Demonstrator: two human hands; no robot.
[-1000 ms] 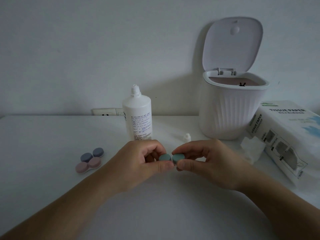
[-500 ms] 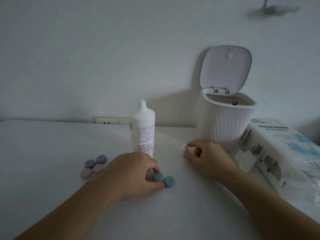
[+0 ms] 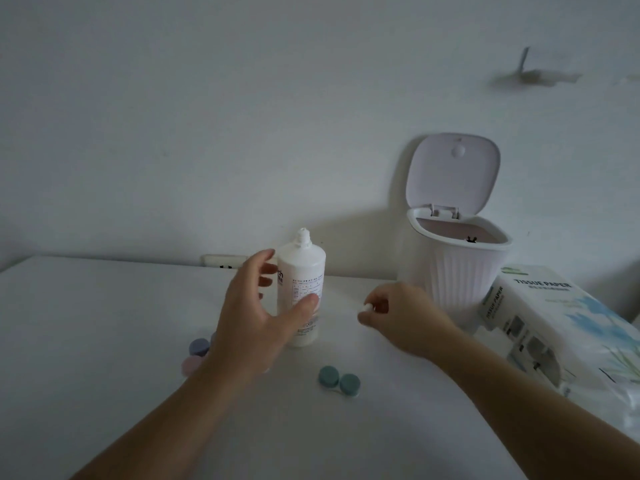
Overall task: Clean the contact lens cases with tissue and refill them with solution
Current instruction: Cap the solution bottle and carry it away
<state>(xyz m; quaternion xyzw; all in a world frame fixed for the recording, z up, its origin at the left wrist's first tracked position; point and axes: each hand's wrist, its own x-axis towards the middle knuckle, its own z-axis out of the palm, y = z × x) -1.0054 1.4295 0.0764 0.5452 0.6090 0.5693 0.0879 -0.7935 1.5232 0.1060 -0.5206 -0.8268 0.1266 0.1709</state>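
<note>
Box [image 3: 540, 306] beside the ribbed bin [image 3: 457, 271] reads "TISSUE PAPER".

table front [image 3: 104, 393]: bare across lower frame, open passage
centre: solution bottle [image 3: 302, 289] upright, left hand [image 3: 258, 317] spread around it, thumb on label
right of bottle: open gap up to right hand [image 3: 401, 317]
teal case [image 3: 339, 380]: low, alone below centre
frame right: bin [image 3: 457, 268] with raised lid and tissue pack [image 3: 554, 323] block passage
left: pink and purple cases [image 3: 194, 356] beside left wrist
</note>
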